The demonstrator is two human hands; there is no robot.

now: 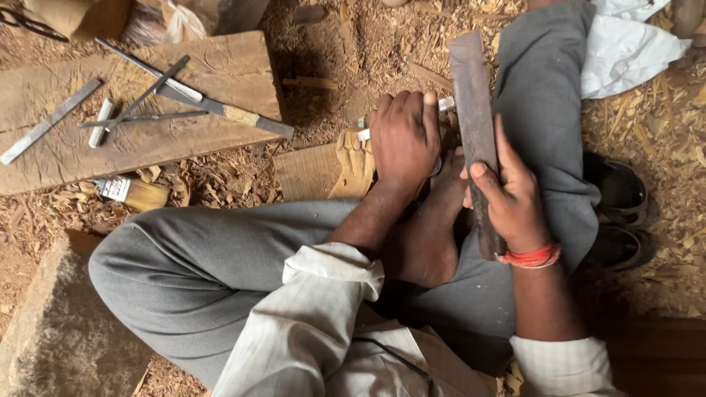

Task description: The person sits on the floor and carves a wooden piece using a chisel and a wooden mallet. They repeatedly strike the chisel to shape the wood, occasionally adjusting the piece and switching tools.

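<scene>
Wooden mallet (476,140): long, dark, flat-faced, held upright over the lap by the right hand (511,202), fingers wrapped round its lower half (red thread band at that wrist). Left hand (403,140): clenched on a chisel (443,105), only its pale handle end showing, set over a carved wood piece (323,170) lying on the shavings beside the bare foot (426,235). Beyond, left: paintbrush (132,192) on the ground; farther, plank (132,110) carrying metal ruler (48,122), dividers (140,103) and more chisels.
</scene>
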